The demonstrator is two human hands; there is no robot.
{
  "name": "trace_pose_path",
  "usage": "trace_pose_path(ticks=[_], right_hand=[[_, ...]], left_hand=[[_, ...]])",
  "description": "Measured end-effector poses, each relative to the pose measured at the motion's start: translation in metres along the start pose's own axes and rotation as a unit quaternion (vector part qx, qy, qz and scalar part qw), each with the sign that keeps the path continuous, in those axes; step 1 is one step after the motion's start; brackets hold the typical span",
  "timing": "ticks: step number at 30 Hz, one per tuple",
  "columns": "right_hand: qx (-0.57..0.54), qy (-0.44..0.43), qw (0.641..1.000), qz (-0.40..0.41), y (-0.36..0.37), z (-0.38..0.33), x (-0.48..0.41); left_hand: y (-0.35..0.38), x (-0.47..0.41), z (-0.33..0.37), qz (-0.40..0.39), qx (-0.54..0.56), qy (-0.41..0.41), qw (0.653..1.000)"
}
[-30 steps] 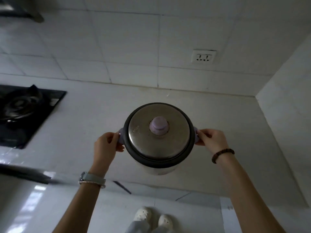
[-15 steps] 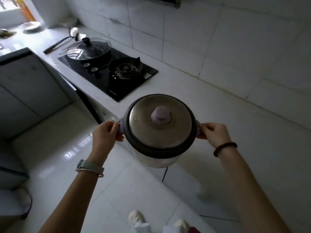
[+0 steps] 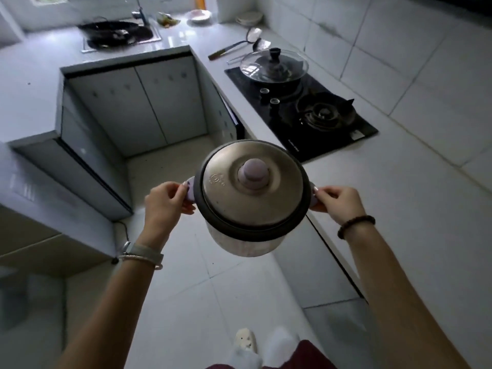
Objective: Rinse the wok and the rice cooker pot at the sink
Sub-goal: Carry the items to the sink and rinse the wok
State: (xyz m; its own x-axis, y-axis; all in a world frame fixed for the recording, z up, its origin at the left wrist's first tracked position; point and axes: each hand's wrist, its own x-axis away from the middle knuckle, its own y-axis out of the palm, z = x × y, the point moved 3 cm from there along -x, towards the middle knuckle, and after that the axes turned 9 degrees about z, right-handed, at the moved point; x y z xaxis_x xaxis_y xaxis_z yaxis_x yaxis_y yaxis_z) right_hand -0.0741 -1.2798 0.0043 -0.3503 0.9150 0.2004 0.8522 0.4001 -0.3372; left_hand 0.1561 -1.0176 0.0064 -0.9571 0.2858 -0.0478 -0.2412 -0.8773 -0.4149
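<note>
I carry the rice cooker (image 3: 253, 193) in the air over the floor, level, with its metal lid and lilac knob on top. My left hand (image 3: 166, 202) grips its left side handle. My right hand (image 3: 336, 202) grips the right side handle. Far off at the top left, a dark wok (image 3: 111, 29) lies in the sink (image 3: 157, 35) under the tap (image 3: 141, 12). The inner pot is hidden under the lid.
A black gas hob (image 3: 300, 113) on the right counter bears a pan under a glass lid (image 3: 274, 66). Ladles (image 3: 239, 45) lie behind it. Plates (image 3: 199, 16) stand near the sink. Grey cabinets (image 3: 138, 102) line the left and far side. The tiled floor runs between.
My view has swung left from the wall and counter to the floor, hob and sink. Both hands keep the same grip on the cooker, now off the counter.
</note>
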Motion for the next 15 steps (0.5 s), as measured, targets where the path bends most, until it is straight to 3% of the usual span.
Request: trace_pose_path(ticks=[15], right_hand=[[0.006,-0.056,0.972,-0.227,0.216,-0.099,-0.099]], left_hand=[[-0.081,-0.106,-0.045,0.187,-0.023,-0.112,0.976]])
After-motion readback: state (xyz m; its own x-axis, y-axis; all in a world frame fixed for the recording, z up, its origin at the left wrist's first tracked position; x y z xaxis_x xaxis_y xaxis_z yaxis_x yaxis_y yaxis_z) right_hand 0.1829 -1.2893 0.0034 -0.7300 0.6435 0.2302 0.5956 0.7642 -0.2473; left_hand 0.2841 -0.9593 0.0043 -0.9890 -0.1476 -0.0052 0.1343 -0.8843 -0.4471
